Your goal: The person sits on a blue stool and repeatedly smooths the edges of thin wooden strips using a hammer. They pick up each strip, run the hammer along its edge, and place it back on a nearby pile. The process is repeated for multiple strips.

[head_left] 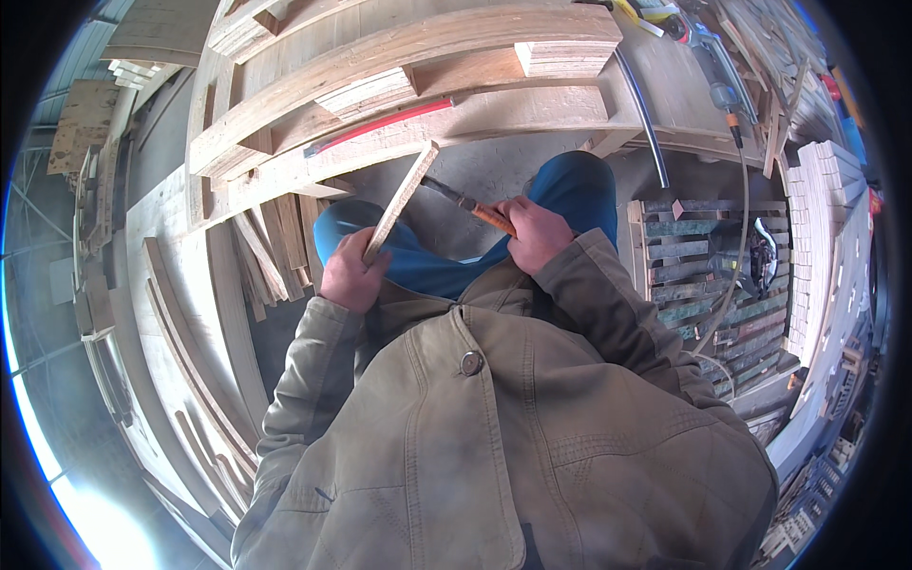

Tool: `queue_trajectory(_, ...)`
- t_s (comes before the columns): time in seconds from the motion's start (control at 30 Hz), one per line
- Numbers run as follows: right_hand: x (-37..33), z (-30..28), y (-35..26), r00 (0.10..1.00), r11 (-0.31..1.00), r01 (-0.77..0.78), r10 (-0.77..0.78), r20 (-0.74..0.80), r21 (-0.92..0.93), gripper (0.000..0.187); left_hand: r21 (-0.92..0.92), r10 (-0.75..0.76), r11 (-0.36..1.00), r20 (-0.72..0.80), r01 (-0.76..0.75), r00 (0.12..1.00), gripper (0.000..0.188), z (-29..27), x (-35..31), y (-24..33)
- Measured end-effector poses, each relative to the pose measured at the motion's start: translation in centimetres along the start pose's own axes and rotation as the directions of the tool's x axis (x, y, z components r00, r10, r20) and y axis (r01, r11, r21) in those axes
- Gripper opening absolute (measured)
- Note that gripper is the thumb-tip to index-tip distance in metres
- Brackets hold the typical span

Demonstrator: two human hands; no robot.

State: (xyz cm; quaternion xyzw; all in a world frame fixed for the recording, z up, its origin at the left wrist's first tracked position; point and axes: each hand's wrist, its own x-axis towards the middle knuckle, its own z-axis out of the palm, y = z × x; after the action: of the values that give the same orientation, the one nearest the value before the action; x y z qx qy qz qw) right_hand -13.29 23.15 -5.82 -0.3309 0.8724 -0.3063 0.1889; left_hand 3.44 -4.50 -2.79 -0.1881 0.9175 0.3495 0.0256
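Observation:
My left hand (pixel 353 273) is closed round the lower end of a narrow wooden strip (pixel 404 198), which slants up and to the right. In my right hand (pixel 539 234) is a hand tool (pixel 486 215) with an orange-brown handle and a thin dark metal end; its exact kind is unclear. The metal end points left toward the strip, near its upper part; whether they touch cannot be told. Both hands are above my blue-trousered knees, in front of my jacket.
Ahead stands a pallet-like wooden frame (pixel 418 49) with a red bar-like tool (pixel 385 126) on it. Loose boards (pixel 180 332) lie at left. A slatted pallet (pixel 684 256), a hose (pixel 743 209) and stacked pale wood (pixel 825 237) are at right. A metal tube (pixel 643 119) juts over the bench edge.

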Motion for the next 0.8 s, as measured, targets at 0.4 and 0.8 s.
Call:
queue_trajectory(0.4,-0.17,-0.59,-0.51,0.995,0.994,-0.086,0.082,0.06,0.072,0.04,0.071,-0.04,0.997,-0.017,0.041,0.999,0.045,0.09,-0.1,0.51)
queue_trajectory(0.8,-0.06,0.12,0.31,0.998,0.998,-0.048,0.047,0.045,0.027,0.039,0.135,-0.006,0.991,-0.059,0.014,0.998,0.043,0.23,-0.21,0.69)
